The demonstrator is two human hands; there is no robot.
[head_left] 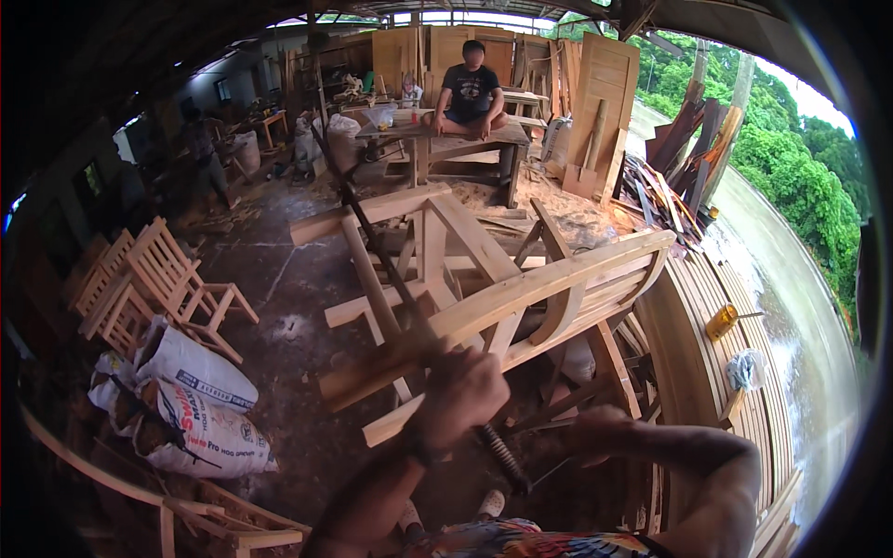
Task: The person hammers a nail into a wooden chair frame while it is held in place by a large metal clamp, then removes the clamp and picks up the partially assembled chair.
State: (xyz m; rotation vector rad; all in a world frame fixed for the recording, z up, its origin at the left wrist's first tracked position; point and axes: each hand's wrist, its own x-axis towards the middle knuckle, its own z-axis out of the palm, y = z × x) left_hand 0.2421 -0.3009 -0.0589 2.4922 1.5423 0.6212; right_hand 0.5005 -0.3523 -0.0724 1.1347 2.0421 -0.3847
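A long dark bar clamp (367, 219) slants across a pale wooden furniture frame (549, 279) with curved slats. My left hand (465, 386) is closed round the clamp's bar close to its threaded screw (502, 453), right beside the frame's near wooden end. Lower and to the right, my right hand (595, 435) is closed at the thin crank handle (549, 472) that comes off the screw's end. Shadow hides part of the right fingers. The clamp's far end reaches up past the frame toward the back.
Slatted wooden chairs (186, 279) and stuffed white sacks (200, 400) stand at left. Long boards (721, 325) lie stacked at right, with an amber container (722, 322) on them. Behind the frame, a person (472, 93) sits on a workbench (456, 149). Another person (203, 153) stands far left.
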